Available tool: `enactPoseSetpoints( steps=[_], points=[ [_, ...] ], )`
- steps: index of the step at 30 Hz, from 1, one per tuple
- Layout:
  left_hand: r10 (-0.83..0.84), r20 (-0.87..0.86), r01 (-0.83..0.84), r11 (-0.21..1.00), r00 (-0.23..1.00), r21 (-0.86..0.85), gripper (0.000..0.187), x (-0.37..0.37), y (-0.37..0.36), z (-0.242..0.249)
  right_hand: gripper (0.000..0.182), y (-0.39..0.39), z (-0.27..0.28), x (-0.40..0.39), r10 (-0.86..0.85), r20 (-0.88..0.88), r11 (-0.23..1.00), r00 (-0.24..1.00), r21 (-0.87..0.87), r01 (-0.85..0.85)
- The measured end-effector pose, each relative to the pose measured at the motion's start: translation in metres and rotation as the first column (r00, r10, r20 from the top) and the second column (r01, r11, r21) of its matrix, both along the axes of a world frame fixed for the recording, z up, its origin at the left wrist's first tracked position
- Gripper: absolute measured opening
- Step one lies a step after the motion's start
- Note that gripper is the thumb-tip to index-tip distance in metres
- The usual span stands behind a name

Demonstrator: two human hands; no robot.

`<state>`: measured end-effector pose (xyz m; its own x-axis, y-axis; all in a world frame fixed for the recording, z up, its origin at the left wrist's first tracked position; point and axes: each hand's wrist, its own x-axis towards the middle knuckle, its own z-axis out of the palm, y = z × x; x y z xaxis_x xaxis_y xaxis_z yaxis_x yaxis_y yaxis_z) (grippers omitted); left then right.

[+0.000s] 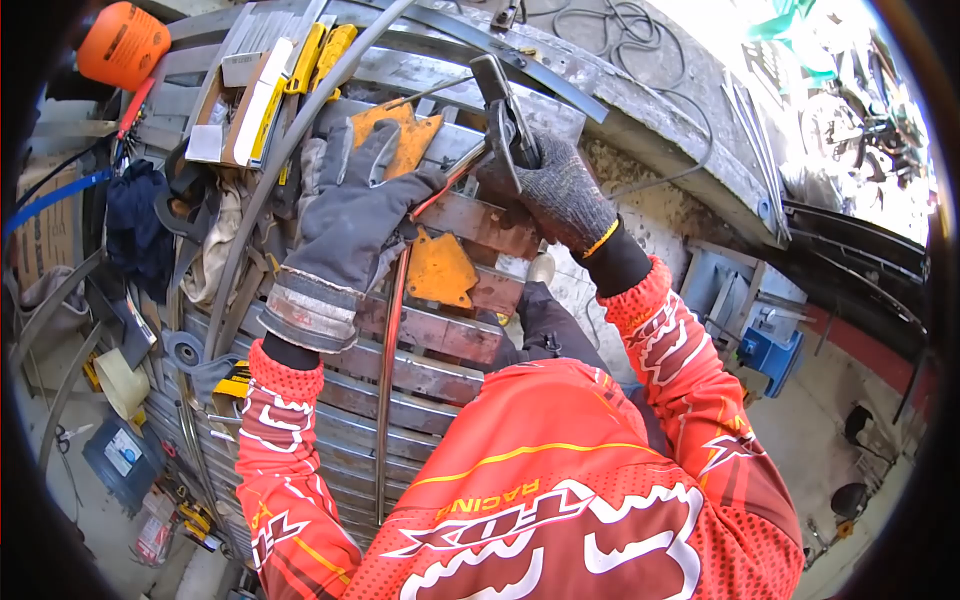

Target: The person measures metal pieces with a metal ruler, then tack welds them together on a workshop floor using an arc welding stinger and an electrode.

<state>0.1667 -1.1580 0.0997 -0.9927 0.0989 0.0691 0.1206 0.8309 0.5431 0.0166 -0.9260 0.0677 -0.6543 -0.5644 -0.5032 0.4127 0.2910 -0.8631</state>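
Observation:
My left hand (345,230) wears a thick grey work glove; its thumb side lies by a thin red rod (450,187), and whether the fingers grip it is unclear. My right hand (560,190), in a grey knit glove with a yellow cuff edge, is closed around a dark clamp-like tool (505,120). The tool's jaw end points up and a thin rod runs left from it. Between and below the hands, an orange metal plate (441,270) lies on the slatted metal table (430,340). Another orange plate (412,142) lies beyond my left glove's fingers.
An open box (240,110) with yellow tools (315,60) stands at the upper left, near an orange container (124,47). A grey hose (265,190) curves over the table. A long metal bar (388,370) lies across the slats. Cables (640,30) lie beyond the table.

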Motion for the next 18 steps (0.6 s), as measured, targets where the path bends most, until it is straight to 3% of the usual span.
enactPoseSetpoints(
  steps=[3, 5, 7, 10, 15, 18],
  points=[
    [0.037, 0.101, -0.049, 0.992, 0.994, 0.114, 0.056, -0.002, 0.0, -0.004, 0.028, -0.001, -0.006, -0.003, 0.032, -0.064, 0.999, 0.997, -0.009, -0.032],
    [-0.058, -0.127, 0.045, 0.993, 0.99, -0.106, 0.054, -0.009, 0.001, 0.008, 0.029, -0.001, -0.004, -0.003, 0.037, -0.063, 0.998, 0.997, -0.044, -0.04],
    [-0.041, -0.075, 0.034, 0.995, 0.996, -0.089, 0.053, -0.005, 0.0, 0.001, 0.029, -0.004, 0.011, 0.001, 0.015, -0.11, 0.999, 0.994, 0.044, -0.011],
    [-0.037, -0.027, 0.034, 0.994, 0.999, -0.103, 0.053, -0.007, -0.001, 0.004, 0.033, -0.003, -0.004, -0.001, 0.027, -0.171, 0.999, 0.985, 0.023, -0.024],
    [-0.013, -0.02, 0.011, 0.998, 1.0, -0.067, 0.055, -0.007, 0.002, 0.004, 0.031, -0.002, 0.007, 0.001, 0.018, -0.092, 1.0, 0.996, 0.009, -0.018],
    [-0.074, -0.165, 0.054, 0.991, 0.983, -0.125, 0.065, -0.007, 0.0, 0.0, 0.029, -0.001, 0.0, 0.001, 0.027, -0.065, 1.0, 0.997, -0.007, -0.028]
  ],
)
